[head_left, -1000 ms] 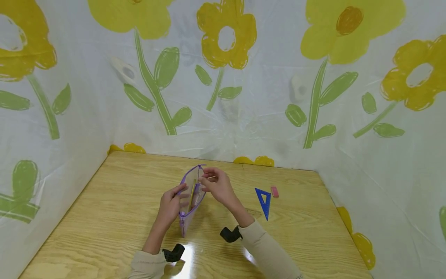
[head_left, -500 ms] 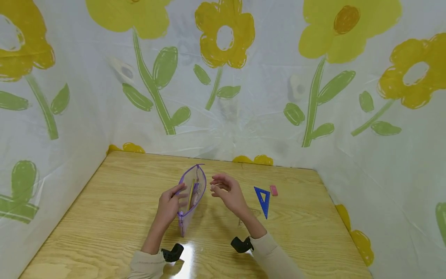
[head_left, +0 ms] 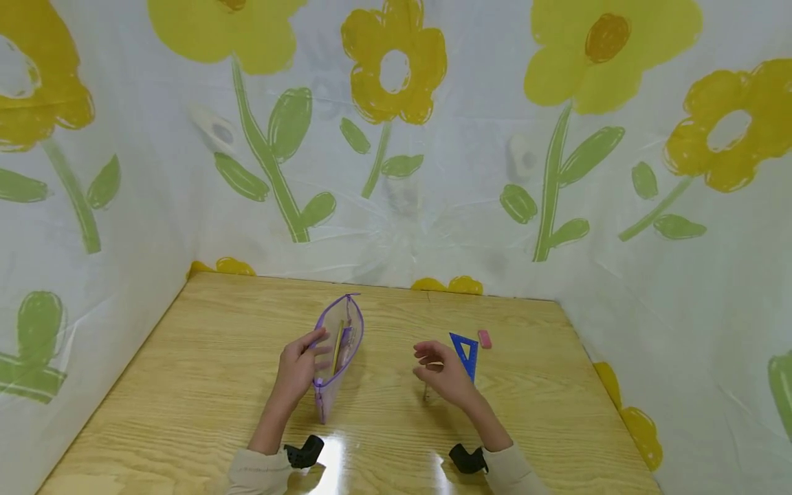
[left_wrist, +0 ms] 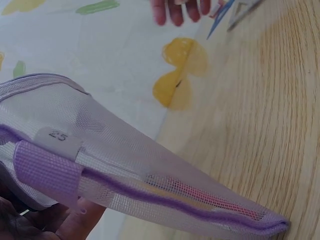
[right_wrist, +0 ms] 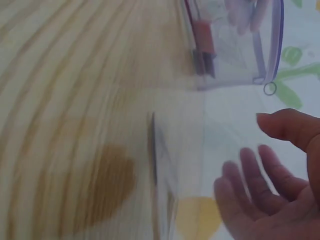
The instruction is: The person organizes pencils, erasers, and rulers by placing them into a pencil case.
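My left hand (head_left: 298, 363) grips the near-left side of a purple-edged mesh pencil pouch (head_left: 328, 404), which stands on the table with its zip opening spread. Inside the pouch lie a yellow pencil (head_left: 337, 347) and something with a purple end. The left wrist view shows a tag (left_wrist: 57, 136) marked 25 on the mesh. To the pouch's right, my right hand (head_left: 447, 375) hovers with fingers loosely bent and nothing in them. It partly covers a clear set square (left_wrist: 243, 11) and overlaps the lower part of a blue set square (head_left: 459, 339).
A pink eraser (head_left: 485, 339) lies right beside the blue set square. The wooden table (head_left: 235, 330) is bordered at the back and both sides by a white cloth (head_left: 371, 254) printed with yellow flowers. Black wrist cameras sit at both cuffs.
My right hand has left the pouch's opening and moved right and toward me, over the clear set square. The left hand keeps its hold on the pouch.
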Action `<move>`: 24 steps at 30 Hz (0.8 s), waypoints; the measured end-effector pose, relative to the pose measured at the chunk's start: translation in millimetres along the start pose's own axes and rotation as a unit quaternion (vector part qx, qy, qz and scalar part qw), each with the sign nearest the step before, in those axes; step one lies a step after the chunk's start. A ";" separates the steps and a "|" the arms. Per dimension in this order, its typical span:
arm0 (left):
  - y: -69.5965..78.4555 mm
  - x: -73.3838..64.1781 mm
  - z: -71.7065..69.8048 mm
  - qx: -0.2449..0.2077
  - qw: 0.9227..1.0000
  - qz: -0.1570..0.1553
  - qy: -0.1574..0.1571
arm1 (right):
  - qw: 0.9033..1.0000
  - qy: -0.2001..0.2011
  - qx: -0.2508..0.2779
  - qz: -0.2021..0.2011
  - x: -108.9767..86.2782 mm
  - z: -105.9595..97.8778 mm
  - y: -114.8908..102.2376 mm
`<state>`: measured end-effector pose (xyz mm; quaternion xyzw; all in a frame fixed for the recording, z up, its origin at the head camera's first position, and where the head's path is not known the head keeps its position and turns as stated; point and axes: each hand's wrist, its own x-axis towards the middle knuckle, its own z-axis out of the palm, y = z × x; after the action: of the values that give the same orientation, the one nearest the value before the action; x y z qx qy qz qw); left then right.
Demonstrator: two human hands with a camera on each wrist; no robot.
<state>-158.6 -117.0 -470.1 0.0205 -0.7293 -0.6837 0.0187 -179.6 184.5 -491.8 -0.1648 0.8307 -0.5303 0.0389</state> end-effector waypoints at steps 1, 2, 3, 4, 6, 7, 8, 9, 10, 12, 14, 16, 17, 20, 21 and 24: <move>0.5 -0.2 0.1 -0.002 1.000 0.001 0.001 | 1.000 0.004 -0.022 0.005 -2.6 -1.8 2.4; 0.9 -0.5 0.1 -0.003 1.000 0.000 0.003 | 0.999 0.006 -0.042 0.011 -5.3 -3.6 3.9; 1.1 -0.6 0.1 -0.003 1.000 0.000 0.003 | 0.998 0.006 -0.060 0.016 -7.9 -5.4 5.0; 1.4 -0.6 0.2 -0.004 1.000 0.000 0.003 | 0.997 0.006 -0.076 0.022 -10.5 -7.3 5.9; 1.1 0.0 0.1 -0.005 1.000 0.004 0.002 | 0.994 0.000 -0.104 0.032 -14.8 -10.3 7.2; 1.0 0.2 0.1 -0.005 1.000 0.005 0.000 | 0.993 -0.004 -0.114 0.039 -16.6 -11.7 8.1; 0.7 0.6 0.0 -0.004 1.000 0.007 0.000 | 0.992 -0.007 -0.121 0.044 -18.3 -12.8 9.0; 0.2 1.0 0.0 -0.004 1.000 0.009 -0.001 | 0.991 -0.011 -0.127 0.049 -19.5 -13.9 10.1; -0.3 1.3 0.0 -0.004 1.000 0.011 -0.002 | 0.990 -0.016 -0.133 0.051 -20.4 -15.0 11.0; -1.0 1.1 -0.2 -0.004 1.000 0.011 -0.003 | 0.987 -0.023 -0.145 0.057 -21.3 -16.3 13.3; -1.5 0.8 -0.1 -0.002 1.000 0.011 -0.003 | 0.985 -0.030 -0.160 0.060 -21.4 -17.2 15.6; -1.5 0.2 0.2 -0.002 1.000 0.010 -0.001 | 0.983 -0.035 -0.173 0.059 -21.1 -17.6 17.9; -1.6 0.1 0.4 -0.002 1.000 0.010 0.000 | 0.982 -0.036 -0.176 0.061 -20.9 -17.7 18.8; -1.8 1.2 1.5 -0.001 1.000 0.008 -0.001 | 0.979 -0.040 -0.189 0.059 -20.3 -18.9 20.7; -1.9 1.5 1.9 -0.001 1.000 0.006 -0.001 | 0.979 -0.041 -0.192 0.060 -20.0 -19.6 20.9; -2.6 2.2 2.6 -0.002 1.000 0.001 -0.003 | 0.977 -0.042 -0.203 0.059 -19.1 -21.9 21.2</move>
<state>-160.9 -114.6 -472.8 0.0179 -0.7283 -0.6848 0.0174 -171.7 217.6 -503.3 -0.1428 0.9268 -0.3400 0.0709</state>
